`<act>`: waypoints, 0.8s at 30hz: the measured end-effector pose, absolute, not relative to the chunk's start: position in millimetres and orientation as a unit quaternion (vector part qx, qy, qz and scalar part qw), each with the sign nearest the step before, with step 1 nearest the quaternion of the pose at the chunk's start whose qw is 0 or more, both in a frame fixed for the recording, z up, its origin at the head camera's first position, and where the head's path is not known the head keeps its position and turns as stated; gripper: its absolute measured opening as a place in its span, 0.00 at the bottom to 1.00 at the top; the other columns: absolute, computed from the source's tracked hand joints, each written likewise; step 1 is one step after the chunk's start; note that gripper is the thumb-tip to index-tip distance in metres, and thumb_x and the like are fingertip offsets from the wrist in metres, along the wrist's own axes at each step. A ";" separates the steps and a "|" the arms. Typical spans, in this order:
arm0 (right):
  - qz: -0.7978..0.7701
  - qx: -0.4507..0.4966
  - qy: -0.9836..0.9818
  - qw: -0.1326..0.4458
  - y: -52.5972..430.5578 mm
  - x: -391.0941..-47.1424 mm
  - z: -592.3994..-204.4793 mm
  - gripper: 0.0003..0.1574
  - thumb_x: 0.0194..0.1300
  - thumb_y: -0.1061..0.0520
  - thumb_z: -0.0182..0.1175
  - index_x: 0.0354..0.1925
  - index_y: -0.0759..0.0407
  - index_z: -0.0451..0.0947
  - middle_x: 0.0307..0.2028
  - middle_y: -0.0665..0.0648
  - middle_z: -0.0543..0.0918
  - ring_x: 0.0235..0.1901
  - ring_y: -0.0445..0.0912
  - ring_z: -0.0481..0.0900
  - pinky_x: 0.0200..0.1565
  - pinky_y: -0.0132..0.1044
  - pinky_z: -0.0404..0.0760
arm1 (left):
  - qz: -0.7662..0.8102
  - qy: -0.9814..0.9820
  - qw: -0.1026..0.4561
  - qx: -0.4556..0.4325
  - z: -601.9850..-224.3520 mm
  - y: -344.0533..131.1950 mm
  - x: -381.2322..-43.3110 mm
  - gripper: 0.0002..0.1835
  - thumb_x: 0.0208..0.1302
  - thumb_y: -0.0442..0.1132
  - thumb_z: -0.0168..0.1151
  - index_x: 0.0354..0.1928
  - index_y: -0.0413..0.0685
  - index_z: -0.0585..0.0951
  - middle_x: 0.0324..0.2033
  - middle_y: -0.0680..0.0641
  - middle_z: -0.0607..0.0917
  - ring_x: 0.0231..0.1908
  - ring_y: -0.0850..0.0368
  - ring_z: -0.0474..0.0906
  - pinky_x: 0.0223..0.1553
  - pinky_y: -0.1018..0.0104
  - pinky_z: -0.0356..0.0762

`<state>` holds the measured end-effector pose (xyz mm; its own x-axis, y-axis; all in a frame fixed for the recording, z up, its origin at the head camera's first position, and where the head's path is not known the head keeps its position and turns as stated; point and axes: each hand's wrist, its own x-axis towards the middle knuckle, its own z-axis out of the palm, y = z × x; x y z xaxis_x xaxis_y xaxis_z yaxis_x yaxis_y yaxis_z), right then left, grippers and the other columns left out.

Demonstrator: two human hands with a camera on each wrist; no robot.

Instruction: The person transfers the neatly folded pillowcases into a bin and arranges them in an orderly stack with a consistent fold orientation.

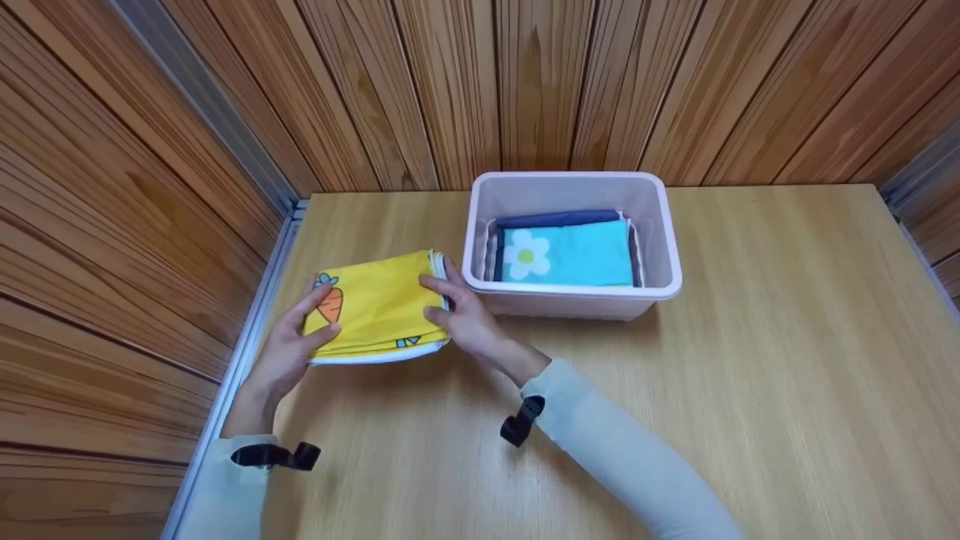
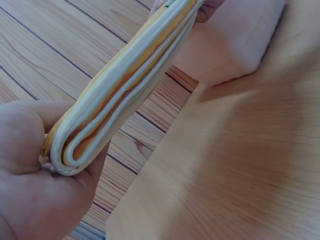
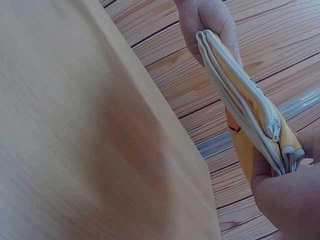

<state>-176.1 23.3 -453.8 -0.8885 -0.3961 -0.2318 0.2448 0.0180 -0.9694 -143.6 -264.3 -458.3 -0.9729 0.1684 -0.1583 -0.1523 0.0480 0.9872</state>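
A folded yellow zippered cloth cover [image 1: 381,300] with a carrot print and white edging is held above the table, left of the bin. At its left end my left hand [image 1: 289,341] grips it, thumb on top and other fingers mostly underneath. My right hand [image 1: 469,319] pinches the right end, close beside the bin's near left corner. Stacked folds with white edges show in the left wrist view, where the cover [image 2: 115,95] sits between thumb and fingers. A small zipper pull [image 3: 276,129] hangs at the edge in the right wrist view.
A pale pink plastic bin [image 1: 574,306] stands on the wooden table [image 1: 772,360] near the back wall. Inside lie a folded turquoise cloth [image 1: 585,251] with a white flower and a dark blue cloth [image 1: 559,218]. Wood-panelled walls [image 1: 540,90] border the table's back and left.
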 end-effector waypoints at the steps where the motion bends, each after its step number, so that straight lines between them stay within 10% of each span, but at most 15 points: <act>1: -0.701 -0.060 0.674 0.224 22.8 -176.2 -453.1 0.33 0.74 0.67 0.56 0.74 0.52 0.68 0.82 0.45 0.34 0.80 0.44 0.34 0.71 0.35 0.63 | 0.693 0.712 0.115 0.007 -456.9 -264.3 -144.1 0.39 0.71 0.26 0.59 0.79 0.43 0.56 0.82 0.51 0.36 0.79 0.51 0.33 0.47 0.77 0.76; 8: -0.710 -0.084 0.670 0.201 22.1 -176.5 -445.9 0.34 0.73 0.68 0.55 0.74 0.58 0.66 0.82 0.48 0.33 0.80 0.45 0.31 0.75 0.35 0.52 | 0.706 0.698 0.118 -0.006 -447.1 -263.9 -146.9 0.40 0.70 0.25 0.59 0.80 0.44 0.55 0.82 0.53 0.36 0.79 0.51 0.40 0.46 0.76 0.78; 18: -0.715 -0.067 0.659 0.221 24.8 -179.9 -436.8 0.35 0.74 0.66 0.56 0.75 0.53 0.66 0.81 0.42 0.33 0.80 0.44 0.33 0.69 0.33 0.65 | 0.719 0.682 0.134 -0.021 -439.8 -263.3 -148.5 0.40 0.71 0.28 0.60 0.80 0.51 0.55 0.81 0.56 0.35 0.58 0.57 0.74 0.47 0.73 0.81; 24: -0.717 -0.069 0.658 0.219 26.6 -181.8 -434.9 0.35 0.73 0.67 0.56 0.75 0.53 0.66 0.82 0.43 0.33 0.80 0.45 0.34 0.70 0.33 0.65 | 0.721 0.680 0.135 -0.022 -436.8 -262.0 -149.7 0.40 0.72 0.29 0.60 0.81 0.52 0.55 0.81 0.56 0.35 0.56 0.57 0.75 0.48 0.73 0.80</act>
<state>-181.8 26.6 -434.9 -0.8940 -0.4061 -0.1893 0.2233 -0.0375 -0.9740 -149.7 -262.0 -436.8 -0.9626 0.1640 -0.2154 -0.2246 -0.0395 0.9736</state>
